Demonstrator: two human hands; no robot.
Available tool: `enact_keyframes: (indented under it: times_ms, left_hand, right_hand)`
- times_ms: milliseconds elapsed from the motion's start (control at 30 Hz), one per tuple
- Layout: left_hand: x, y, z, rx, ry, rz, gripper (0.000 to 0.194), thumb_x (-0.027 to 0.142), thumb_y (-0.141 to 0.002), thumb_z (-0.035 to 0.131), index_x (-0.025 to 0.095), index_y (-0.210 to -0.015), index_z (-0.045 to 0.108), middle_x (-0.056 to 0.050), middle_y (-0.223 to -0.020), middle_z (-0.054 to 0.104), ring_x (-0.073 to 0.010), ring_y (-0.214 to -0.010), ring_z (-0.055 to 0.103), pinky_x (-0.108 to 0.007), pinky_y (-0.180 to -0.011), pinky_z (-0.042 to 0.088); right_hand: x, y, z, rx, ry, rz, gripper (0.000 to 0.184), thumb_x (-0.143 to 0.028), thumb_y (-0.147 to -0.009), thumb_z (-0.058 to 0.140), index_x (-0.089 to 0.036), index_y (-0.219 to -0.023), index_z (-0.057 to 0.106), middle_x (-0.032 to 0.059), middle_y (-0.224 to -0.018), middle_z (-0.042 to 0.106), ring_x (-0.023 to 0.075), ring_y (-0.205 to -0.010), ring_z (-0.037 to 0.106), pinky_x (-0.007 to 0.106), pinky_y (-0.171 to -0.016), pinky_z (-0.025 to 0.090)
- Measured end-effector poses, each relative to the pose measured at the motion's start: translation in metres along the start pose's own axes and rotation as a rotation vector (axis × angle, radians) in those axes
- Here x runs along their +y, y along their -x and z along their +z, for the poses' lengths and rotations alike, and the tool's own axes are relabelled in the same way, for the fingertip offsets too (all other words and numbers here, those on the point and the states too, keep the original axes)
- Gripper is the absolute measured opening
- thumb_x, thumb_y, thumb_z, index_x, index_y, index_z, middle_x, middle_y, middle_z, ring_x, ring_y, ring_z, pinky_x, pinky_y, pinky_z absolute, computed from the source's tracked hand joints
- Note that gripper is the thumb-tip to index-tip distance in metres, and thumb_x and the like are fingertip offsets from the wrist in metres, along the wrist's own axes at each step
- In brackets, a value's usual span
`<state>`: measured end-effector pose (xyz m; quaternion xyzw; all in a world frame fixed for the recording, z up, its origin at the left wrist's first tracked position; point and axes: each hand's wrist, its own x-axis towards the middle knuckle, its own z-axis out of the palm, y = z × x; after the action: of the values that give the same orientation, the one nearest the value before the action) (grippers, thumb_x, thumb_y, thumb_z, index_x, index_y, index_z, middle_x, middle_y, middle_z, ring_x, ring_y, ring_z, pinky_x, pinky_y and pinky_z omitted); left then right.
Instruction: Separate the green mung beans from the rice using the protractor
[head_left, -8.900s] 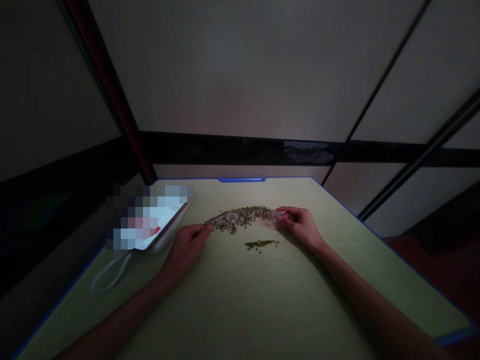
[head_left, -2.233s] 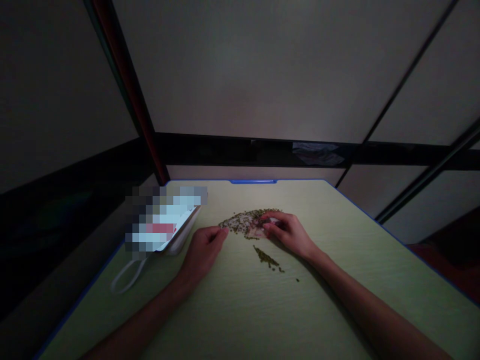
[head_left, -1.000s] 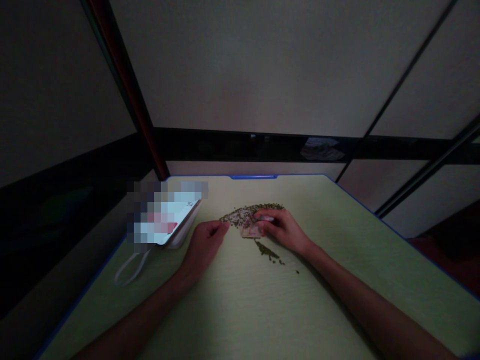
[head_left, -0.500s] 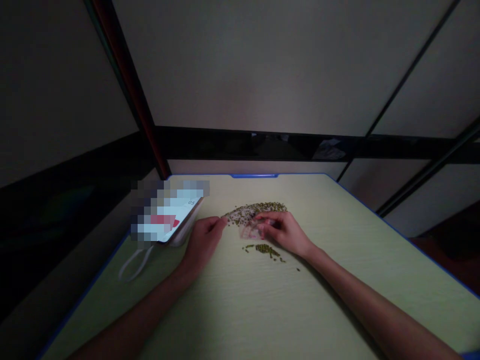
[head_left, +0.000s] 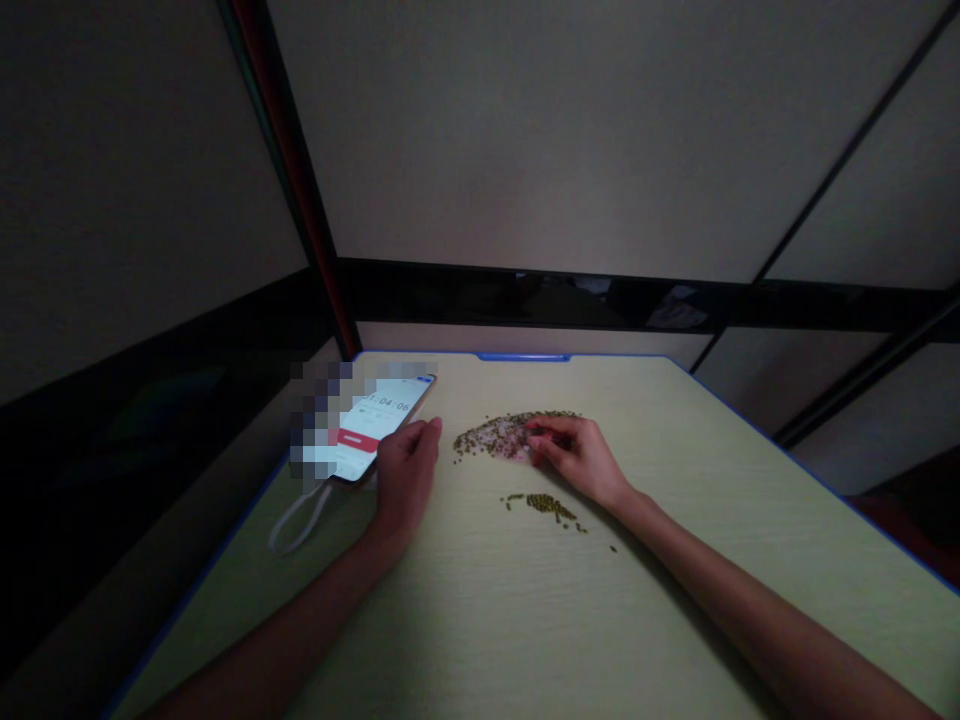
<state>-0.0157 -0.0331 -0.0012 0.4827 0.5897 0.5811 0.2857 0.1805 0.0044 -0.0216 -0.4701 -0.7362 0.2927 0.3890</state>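
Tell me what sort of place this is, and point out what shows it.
Probably a room in a home, perhaps a bedroom: the large pale panels look like wardrobe doors, a blue-edged table stands before them, and a lit phone is at the table's side.

Table (head_left: pixel 480 630) before me, wall panels (head_left: pixel 525 150) behind its far edge. Phone (head_left: pixel 382 420) on table's left side, strap loop (head_left: pixel 296 527) on its near side. My left hand (head_left: pixel 409 470) between phone and larger bean heap (head_left: pixel 484 434). My right hand (head_left: pixel 577 450) at that heap's right part. Smaller bean heap (head_left: pixel 547 505) nearer me, lone bean (head_left: pixel 613 549) to its right.
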Motion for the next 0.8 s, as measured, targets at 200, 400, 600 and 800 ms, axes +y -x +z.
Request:
enact_keyframes:
  times_ms: [200,400,600,800]
  left_hand:
    - [0.000,0.003,-0.001,0.043,-0.002,0.063,0.035,0.034,-0.073,0.045,0.022,-0.047,0.024,0.007,-0.041,0.027,-0.0075,-0.040,0.024,-0.024,-0.039,0.018]
    - [0.002,0.004,-0.001,0.035,-0.029,0.076,0.035,0.035,-0.073,0.045,0.022,-0.047,0.025,0.006,-0.041,0.028,-0.0081,-0.040,0.026,-0.025,-0.039,0.019]
    - [0.005,0.005,0.000,0.028,-0.043,0.069,0.035,0.033,-0.072,0.044,0.022,-0.047,0.023,0.006,-0.041,0.029,-0.0086,-0.040,0.027,-0.025,-0.040,0.021]
    - [0.003,0.005,0.000,0.016,-0.034,0.072,0.035,0.032,-0.072,0.046,0.022,-0.046,0.024,0.007,-0.041,0.028,-0.0084,-0.040,0.027,-0.025,-0.040,0.020]
  right_hand:
    - [-0.003,-0.002,0.003,0.011,0.012,-0.026,0.022,-0.024,-0.075,0.052,-0.012,-0.088,0.066,0.0025,-0.057,0.063,0.0136,-0.049,0.055,0.023,-0.049,0.043]
    - [-0.005,-0.001,0.006,0.045,0.068,-0.020,0.024,-0.023,-0.074,0.052,-0.011,-0.090,0.066,0.0046,-0.061,0.066,0.0147,-0.052,0.057,0.024,-0.049,0.044]
    - [-0.002,-0.001,0.010,0.072,0.107,-0.042,0.024,-0.023,-0.076,0.051,-0.013,-0.091,0.066,0.0045,-0.063,0.067,0.0152,-0.052,0.058,0.024,-0.049,0.044]
    - [-0.004,0.000,0.013,0.094,0.123,-0.058,0.022,-0.023,-0.077,0.050,-0.014,-0.089,0.066,0.0048,-0.064,0.068,0.0152,-0.052,0.058,0.024,-0.050,0.043]
